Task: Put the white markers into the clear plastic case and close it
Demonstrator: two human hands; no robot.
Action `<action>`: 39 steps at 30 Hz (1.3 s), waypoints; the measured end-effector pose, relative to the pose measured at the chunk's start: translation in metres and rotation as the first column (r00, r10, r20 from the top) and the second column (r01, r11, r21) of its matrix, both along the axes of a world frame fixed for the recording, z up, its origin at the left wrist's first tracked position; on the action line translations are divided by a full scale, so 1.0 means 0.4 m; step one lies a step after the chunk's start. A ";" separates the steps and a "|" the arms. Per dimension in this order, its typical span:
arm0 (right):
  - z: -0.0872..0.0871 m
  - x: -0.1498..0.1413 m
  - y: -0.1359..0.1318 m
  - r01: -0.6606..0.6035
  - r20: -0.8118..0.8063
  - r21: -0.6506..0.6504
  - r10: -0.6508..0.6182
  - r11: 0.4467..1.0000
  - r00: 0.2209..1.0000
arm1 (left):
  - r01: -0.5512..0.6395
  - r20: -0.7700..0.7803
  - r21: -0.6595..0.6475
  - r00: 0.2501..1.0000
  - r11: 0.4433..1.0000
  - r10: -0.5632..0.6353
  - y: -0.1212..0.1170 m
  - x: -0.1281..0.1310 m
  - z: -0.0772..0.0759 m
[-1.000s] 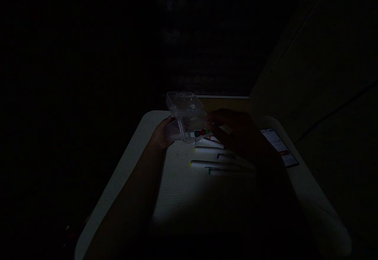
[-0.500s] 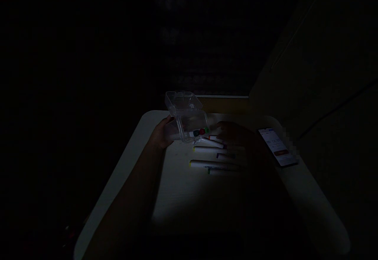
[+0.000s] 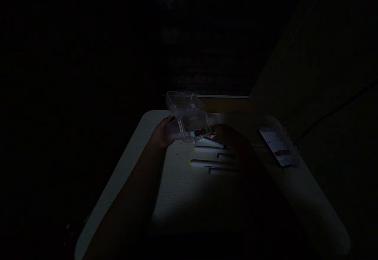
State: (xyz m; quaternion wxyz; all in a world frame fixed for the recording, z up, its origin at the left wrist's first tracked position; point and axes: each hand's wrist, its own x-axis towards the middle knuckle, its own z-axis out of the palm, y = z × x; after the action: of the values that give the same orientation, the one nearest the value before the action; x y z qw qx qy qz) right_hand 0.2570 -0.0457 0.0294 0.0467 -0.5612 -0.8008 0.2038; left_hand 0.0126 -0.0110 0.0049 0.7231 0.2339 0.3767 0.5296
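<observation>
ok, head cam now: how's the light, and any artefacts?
Head view: very dark overall, dim light on the table, its near middle in shadow; same view: right hand nearly lost in darkness, blocky pixelation over part of the phone.

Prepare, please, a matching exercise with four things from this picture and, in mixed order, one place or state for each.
1. left hand
2. right hand
3. clear plastic case
4. smartphone

A. screen lit, on the table
B. fingers close to the orange-ended marker
C. lid open, coloured ends visible inside
D. holding the case

Pairs: 1-D, 2-B, 3-C, 4-A
</observation>
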 end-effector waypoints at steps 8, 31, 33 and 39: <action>-0.020 -0.019 0.014 0.040 0.030 0.011 -0.040 0.999 0.999 | 0.020 -0.020 0.022 1.000 1.000 -0.019 0.004 -0.001 -0.008; 0.187 0.024 -0.104 0.339 -0.425 0.793 0.061 0.506 0.903 | 0.010 0.025 0.006 1.000 1.000 -0.011 0.009 -0.028 -0.036; 0.220 0.006 -0.142 0.329 -0.388 0.860 0.081 0.389 0.918 | 0.024 0.025 0.000 0.999 1.000 -0.024 0.009 -0.034 -0.031; 0.279 -0.041 -0.227 0.342 -0.368 0.901 0.053 0.265 0.928 | -0.004 0.050 0.011 0.999 1.000 0.004 0.010 -0.042 -0.025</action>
State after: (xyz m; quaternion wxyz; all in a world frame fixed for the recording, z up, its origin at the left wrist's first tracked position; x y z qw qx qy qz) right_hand 0.2407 -0.1367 0.1409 0.5233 -0.4496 -0.6854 -0.2330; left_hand -0.0041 -0.0069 -0.0053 0.7300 0.2237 0.3561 0.5388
